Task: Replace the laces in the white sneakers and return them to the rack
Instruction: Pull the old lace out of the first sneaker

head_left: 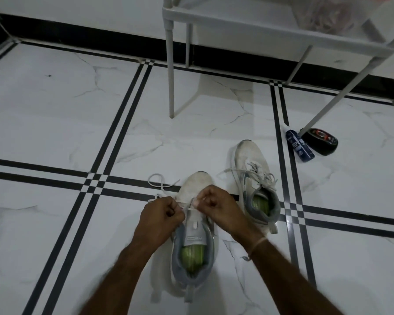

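Both hands, left [162, 214] and right [214, 204], fisted, knuckles up, pinching lace [159, 183] over near sneaker [193, 242]

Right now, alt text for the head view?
The left hand and right hand pinch a white lace at the near sneaker on a tiled floor. A second sneaker, laced, sits to its right; beyond stand a white rack, a blue tube and a black tin.

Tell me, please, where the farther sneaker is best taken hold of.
Grip the farther sneaker at its grey heel collar, from above on the near side: the opening faces up, the heel points toward you, and loose laces clutter the front.
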Demonstrator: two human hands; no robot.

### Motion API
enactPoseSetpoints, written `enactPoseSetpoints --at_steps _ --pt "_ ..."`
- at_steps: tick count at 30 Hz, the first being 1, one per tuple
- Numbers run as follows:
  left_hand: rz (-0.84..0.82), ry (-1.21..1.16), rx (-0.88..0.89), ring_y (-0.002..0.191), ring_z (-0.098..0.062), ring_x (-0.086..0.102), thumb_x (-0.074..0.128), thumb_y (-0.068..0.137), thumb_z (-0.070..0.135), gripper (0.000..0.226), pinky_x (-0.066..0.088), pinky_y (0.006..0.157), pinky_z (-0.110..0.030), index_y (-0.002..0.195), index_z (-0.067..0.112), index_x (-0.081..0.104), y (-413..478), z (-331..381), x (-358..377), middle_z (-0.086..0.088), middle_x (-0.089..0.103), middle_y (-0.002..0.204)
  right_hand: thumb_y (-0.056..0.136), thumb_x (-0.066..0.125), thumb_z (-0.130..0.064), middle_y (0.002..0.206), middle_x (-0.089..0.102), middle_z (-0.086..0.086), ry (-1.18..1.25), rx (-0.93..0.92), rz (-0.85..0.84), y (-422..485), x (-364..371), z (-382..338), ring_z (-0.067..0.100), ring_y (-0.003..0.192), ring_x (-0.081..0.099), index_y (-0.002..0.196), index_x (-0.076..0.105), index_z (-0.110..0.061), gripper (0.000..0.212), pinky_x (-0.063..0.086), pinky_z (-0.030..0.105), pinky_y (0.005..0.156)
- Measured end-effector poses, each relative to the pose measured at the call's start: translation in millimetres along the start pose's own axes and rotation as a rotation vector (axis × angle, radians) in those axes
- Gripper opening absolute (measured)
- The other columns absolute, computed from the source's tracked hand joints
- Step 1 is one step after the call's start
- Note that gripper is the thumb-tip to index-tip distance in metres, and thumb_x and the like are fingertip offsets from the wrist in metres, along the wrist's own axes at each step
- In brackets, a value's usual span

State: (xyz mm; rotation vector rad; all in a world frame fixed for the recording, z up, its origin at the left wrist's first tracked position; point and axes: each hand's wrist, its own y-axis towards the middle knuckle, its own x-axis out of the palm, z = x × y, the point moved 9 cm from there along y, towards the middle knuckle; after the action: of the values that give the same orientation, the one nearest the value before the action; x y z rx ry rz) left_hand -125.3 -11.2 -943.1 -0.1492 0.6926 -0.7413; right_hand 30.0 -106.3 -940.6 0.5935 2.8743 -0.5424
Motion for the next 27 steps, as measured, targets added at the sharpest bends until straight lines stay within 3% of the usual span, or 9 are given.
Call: enactPoseSetpoints --at_steps 4,6,8,10,17,19,23,25,27 --pt "-0.007 0.004 0.018 0.053 -0.007 0.063 0.077 0.079 0.017 0.016 0.053 0.061 -0.030 0.067 0.018 0.066 2 7 3 0.004 0.069 0.058 0.087 0.078 -0.021 0.069 0.060 -0.012 -0.613 -0.072 -0.042 9 22 -6 0.003 0.065 0.053 0.076 0.072 -0.016 0.014 0.038 0.020 0.065" --pt "-0.026 -0.014 0.021 0.052 -0.008 0.062 0.076 0.078 0.017 0.016 0.053 0.061 -0.030 0.066 0.018 0.065 1 12 9 0.003 0.068 0.058 0.095 0.067 -0.010 0.082 0.069 0.000 -0.265 -0.035 0.013 4 9 -3 0.009 0.074 0.058 0.077 0.069 -0.013 0.018 0.043 0.025 0.070" --pt "-0.029 -0.045 0.026 0.054 -0.011 0.063 0.074 0.075 0.019 0.014 0.056 0.064 -0.036 0.066 0.018 0.065 4 16 9 0.002 0.068 0.059 0.104 0.052 -0.010 0.093 0.075 0.004 0.518 0.102 0.127 -6 -17 0 0.011 0.073 0.062 0.078 0.059 -0.015 0.027 0.047 0.025 0.067" --pt "-0.042 -0.058 0.036 0.057 -0.014 0.064 0.073 0.074 0.020 0.012 0.058 0.066 -0.040 0.066 0.018 0.065 8 18 8 0.000 0.068 0.060 0.108 0.047 -0.019 0.078 0.069 0.004 0.783 0.135 0.200 -12 -36 0 0.014 0.063 0.057 0.080 0.052 -0.016 0.028 0.047 0.029 0.061" --pt "-0.015 0.003 0.022 0.060 -0.019 0.067 0.076 0.078 0.018 0.014 0.057 0.067 -0.040 0.069 0.018 0.065 0 4 3 0.000 0.069 0.061 0.091 0.074 -0.024 0.082 0.072 0.006 -0.746 -0.091 -0.033 5 36 -8 0.024 0.080 0.067 0.079 0.072 -0.015 0.015 0.041 0.030 0.066" --pt "-0.031 0.027 0.037 0.061 -0.020 0.067 0.074 0.079 0.018 0.013 0.058 0.069 -0.040 0.070 0.018 0.065 1 9 7 0.000 0.069 0.062 0.095 0.066 -0.015 0.081 0.068 0.003 -0.400 -0.045 0.060 6 14 -9 0.020 0.077 0.064 0.080 0.071 -0.014 0.016 0.039 0.029 0.066" --pt "-0.072 0.014 0.076 0.064 -0.019 0.068 0.073 0.080 0.016 0.011 0.058 0.073 -0.042 0.072 0.018 0.065 2 21 19 -0.002 0.070 0.065 0.097 0.055 -0.021 0.077 0.059 -0.001 0.862 0.177 0.176 -7 -36 9 0.010 0.058 0.050 0.089 0.051 -0.018 0.009 0.036 0.030 0.062" --pt "-0.061 0.005 0.066 0.064 -0.020 0.068 0.073 0.082 0.017 0.012 0.058 0.073 -0.043 0.073 0.017 0.065 -1 15 18 -0.002 0.070 0.066 0.103 0.056 -0.027 0.074 0.055 -0.002 0.529 0.120 0.181 -4 -36 5 0.014 0.059 0.048 0.085 0.050 -0.021 0.020 0.037 0.027 0.056" --pt "-0.044 0.015 0.051 0.064 -0.019 0.068 0.073 0.083 0.018 0.012 0.058 0.072 -0.041 0.074 0.017 0.065 -3 8 15 -0.001 0.070 0.066 0.094 0.070 -0.033 0.084 0.067 -0.007 -0.206 -0.013 0.062 1 -9 -4 0.013 0.073 0.061 0.089 0.060 -0.023 0.016 0.047 0.027 0.064"
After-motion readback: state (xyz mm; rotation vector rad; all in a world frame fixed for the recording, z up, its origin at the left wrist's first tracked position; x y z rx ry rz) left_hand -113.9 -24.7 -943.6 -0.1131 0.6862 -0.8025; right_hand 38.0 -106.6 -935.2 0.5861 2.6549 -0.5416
